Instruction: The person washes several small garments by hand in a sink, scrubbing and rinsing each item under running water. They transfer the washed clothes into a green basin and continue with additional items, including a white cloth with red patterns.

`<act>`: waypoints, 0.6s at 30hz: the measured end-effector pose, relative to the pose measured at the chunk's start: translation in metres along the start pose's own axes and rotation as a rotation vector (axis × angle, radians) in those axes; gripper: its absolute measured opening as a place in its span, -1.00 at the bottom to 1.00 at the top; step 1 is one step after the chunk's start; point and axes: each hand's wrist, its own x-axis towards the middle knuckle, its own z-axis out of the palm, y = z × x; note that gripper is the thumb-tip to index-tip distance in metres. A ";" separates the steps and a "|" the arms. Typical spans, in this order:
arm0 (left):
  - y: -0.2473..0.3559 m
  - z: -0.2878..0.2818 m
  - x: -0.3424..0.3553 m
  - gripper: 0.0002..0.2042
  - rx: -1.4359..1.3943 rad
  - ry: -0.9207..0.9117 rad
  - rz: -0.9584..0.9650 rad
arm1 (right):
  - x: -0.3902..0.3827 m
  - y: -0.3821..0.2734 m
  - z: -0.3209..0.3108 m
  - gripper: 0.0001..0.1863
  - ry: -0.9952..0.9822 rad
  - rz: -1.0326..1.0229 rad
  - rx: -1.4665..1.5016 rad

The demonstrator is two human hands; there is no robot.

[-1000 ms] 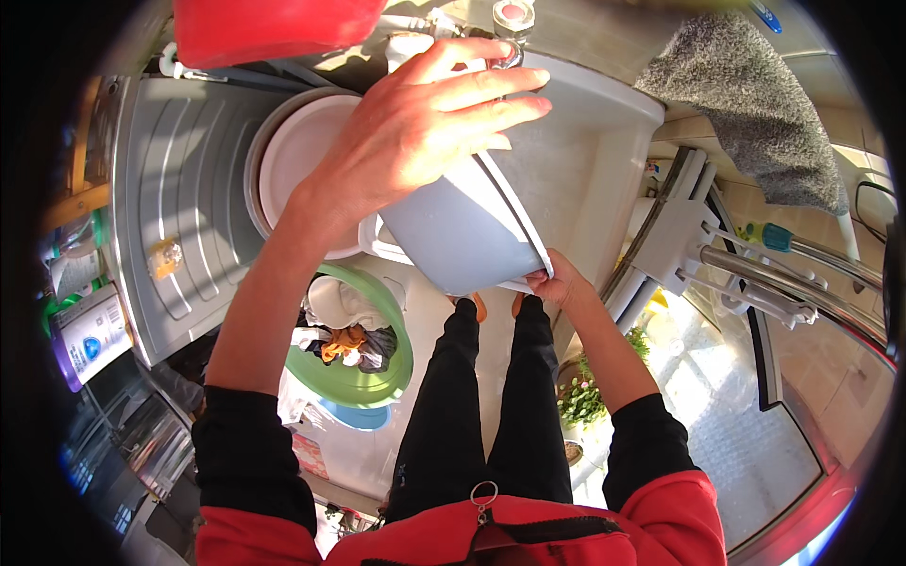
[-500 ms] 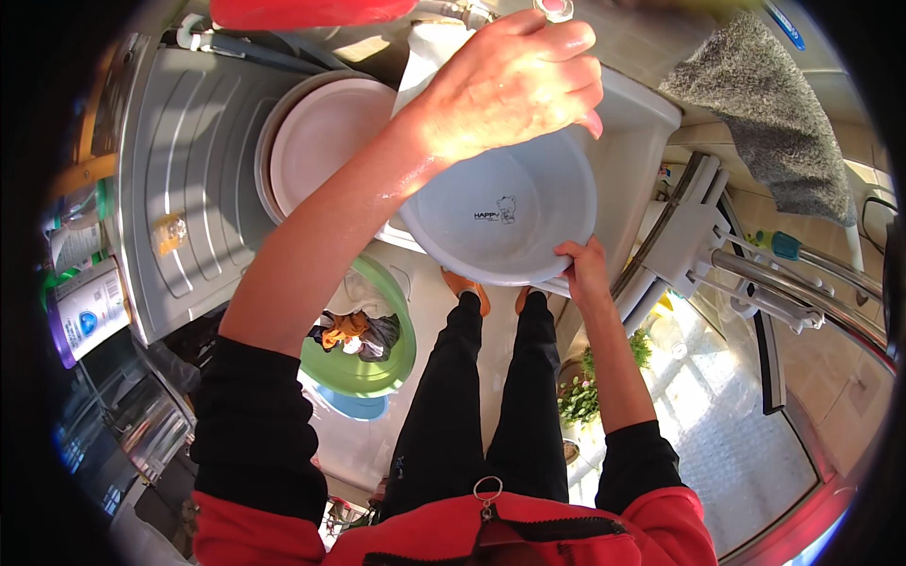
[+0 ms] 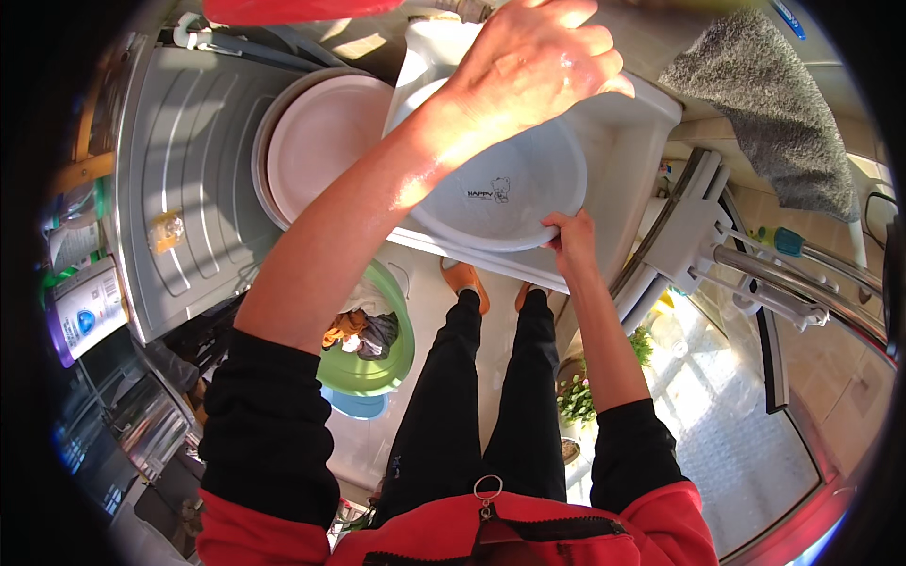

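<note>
The person's left hand (image 3: 536, 66) is up closest, fingers half curled above the basin; their tips are turned away, so I can't tell whether they have hold of anything. The right hand (image 3: 574, 236) pinches the near-right rim of a pale blue washbasin (image 3: 530, 170), thumb over the lip, above a white sink (image 3: 628, 132). Inside, a small dark bear cartoon (image 3: 489, 191) sits beside bold capital lettering. Just left, a pink basin (image 3: 326, 141) nests in a larger one. Further left stands a white-and-purple bottle (image 3: 87, 316) with a round blue label mark. Lower, on the floor, a green tub (image 3: 404, 321) holds crumpled orange, grey and white cloth (image 3: 363, 332), with a blue basin (image 3: 359, 406) beside it.
</note>
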 end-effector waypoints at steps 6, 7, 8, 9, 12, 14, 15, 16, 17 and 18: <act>0.002 -0.021 -0.024 -0.75 0.009 -0.169 0.012 | 0.011 0.012 -0.021 -0.57 -0.011 0.004 0.064; -0.001 -0.028 -0.035 -0.70 -0.084 -0.096 0.016 | 0.006 0.017 -0.028 -0.54 -0.008 -0.003 0.117; -0.005 -0.034 -0.046 -0.65 -0.103 -0.090 0.012 | -0.001 0.022 -0.034 -0.52 0.009 -0.018 0.162; -0.007 -0.040 -0.060 -0.62 -0.137 -0.098 -0.020 | -0.010 0.028 -0.038 -0.50 -0.012 -0.054 0.202; -0.010 -0.052 -0.110 -0.55 -0.253 -0.131 -0.192 | -0.037 0.041 -0.036 -0.47 0.011 -0.206 0.227; -0.002 -0.057 -0.149 -0.70 -0.247 -0.061 -0.536 | -0.048 0.039 -0.022 -0.48 0.056 -0.366 0.191; 0.006 -0.059 -0.171 -0.73 -0.249 -0.015 -0.659 | -0.050 0.033 -0.013 -0.49 0.102 -0.444 0.045; 0.016 -0.059 -0.193 -0.76 -0.245 -0.028 -0.847 | -0.051 0.023 -0.004 -0.49 0.147 -0.520 -0.099; 0.026 -0.057 -0.214 -0.76 -0.265 -0.043 -1.015 | -0.051 0.011 0.005 -0.50 0.172 -0.633 -0.242; 0.038 -0.056 -0.234 -0.76 -0.294 -0.055 -1.201 | -0.051 -0.002 0.010 -0.50 0.204 -0.585 -0.355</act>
